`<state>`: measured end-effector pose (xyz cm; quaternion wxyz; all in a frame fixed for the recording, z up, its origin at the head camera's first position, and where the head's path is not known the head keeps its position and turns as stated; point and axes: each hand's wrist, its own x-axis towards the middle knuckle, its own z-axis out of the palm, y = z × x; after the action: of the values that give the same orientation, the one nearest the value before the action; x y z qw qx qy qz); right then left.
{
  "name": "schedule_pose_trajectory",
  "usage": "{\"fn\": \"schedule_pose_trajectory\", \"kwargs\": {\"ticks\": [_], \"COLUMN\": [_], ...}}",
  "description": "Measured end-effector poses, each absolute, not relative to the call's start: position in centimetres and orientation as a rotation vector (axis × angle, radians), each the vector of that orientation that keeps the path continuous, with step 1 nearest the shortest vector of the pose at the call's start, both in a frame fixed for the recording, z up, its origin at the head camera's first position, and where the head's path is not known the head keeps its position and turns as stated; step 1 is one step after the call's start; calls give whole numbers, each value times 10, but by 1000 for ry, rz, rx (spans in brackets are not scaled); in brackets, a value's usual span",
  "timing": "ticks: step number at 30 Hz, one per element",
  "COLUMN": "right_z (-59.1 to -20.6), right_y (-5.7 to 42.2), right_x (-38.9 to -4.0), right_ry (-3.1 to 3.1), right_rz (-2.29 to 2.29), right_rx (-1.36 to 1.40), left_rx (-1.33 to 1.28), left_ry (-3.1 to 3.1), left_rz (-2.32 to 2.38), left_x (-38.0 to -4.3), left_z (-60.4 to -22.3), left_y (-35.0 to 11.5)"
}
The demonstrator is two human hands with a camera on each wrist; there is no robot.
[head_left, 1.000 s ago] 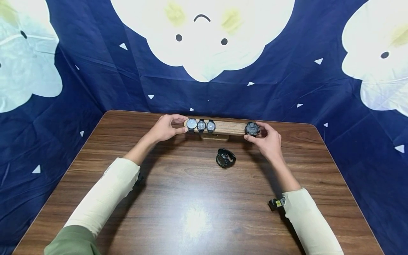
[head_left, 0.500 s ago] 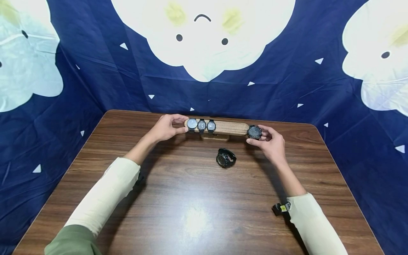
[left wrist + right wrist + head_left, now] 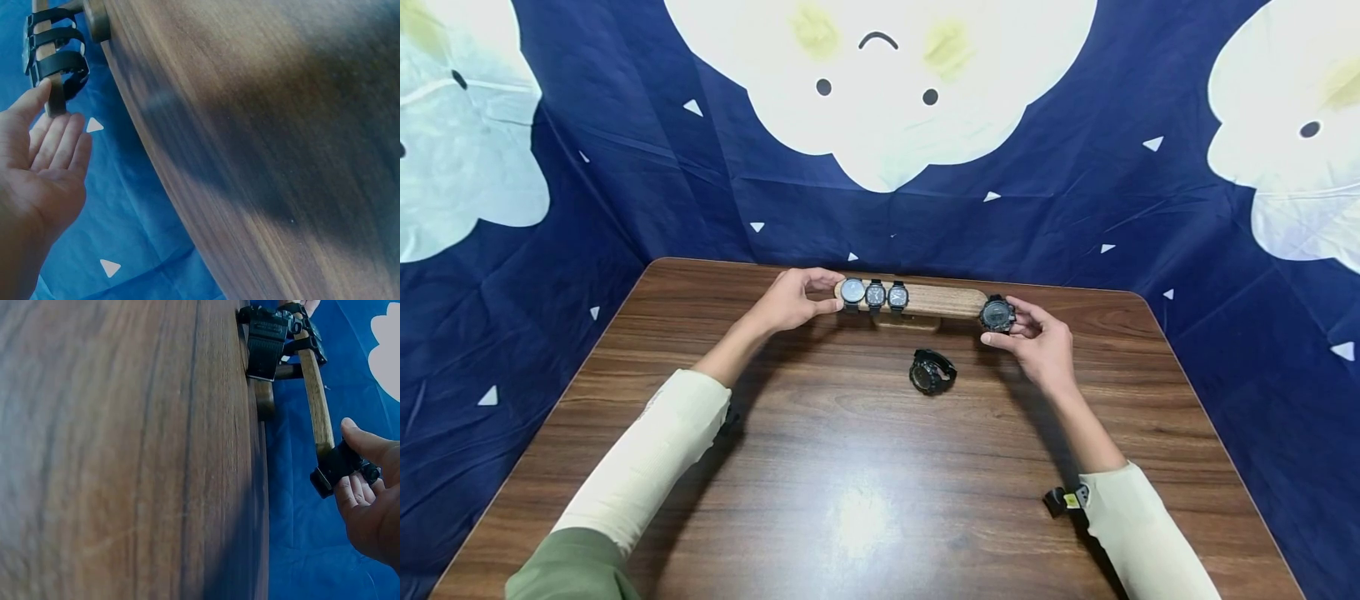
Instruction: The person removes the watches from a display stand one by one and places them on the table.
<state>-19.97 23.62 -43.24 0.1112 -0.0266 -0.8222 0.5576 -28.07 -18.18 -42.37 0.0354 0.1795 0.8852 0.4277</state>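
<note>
A wooden watch stand (image 3: pixel 943 301) has a horizontal bar on a small base. Three dark-strapped watches sit at its left: a round pale-dial watch (image 3: pixel 852 290) and two square-faced ones (image 3: pixel 887 296). My left hand (image 3: pixel 793 302) pinches the bar's left end, thumb on the near side; the left wrist view shows the thumb (image 3: pixel 41 99) against the bar. My right hand (image 3: pixel 1040 343) holds a chunky black wristwatch (image 3: pixel 997 314) between thumb and fingers at the bar's right end. Whether its strap still circles the bar tip I cannot tell.
Another black wristwatch (image 3: pixel 931 372) lies on the brown wooden table (image 3: pixel 820 450), in front of the stand's base (image 3: pixel 907 322). A blue cloth (image 3: pixel 1060 208) with white clouds hangs behind the table's far edge. A black strapped device (image 3: pixel 1063 501) is at my right wrist.
My right hand has moved right and slightly nearer, shifting the black wristwatch from on the bar to its right tip. Lately the dial tilted a little. The left hand stays still.
</note>
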Motion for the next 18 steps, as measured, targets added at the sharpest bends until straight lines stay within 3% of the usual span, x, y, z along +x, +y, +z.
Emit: {"fn": "schedule_pose_trajectory", "kwargs": {"ticks": [18], "right_z": [-433], "right_y": [214], "right_x": [-189], "right_ry": [-2236], "right_rz": [1773], "right_rx": [13], "left_rx": [557], "left_ry": [2725], "left_rz": [1307], "left_x": [-283], "left_z": [-425], "left_y": [-182]}}
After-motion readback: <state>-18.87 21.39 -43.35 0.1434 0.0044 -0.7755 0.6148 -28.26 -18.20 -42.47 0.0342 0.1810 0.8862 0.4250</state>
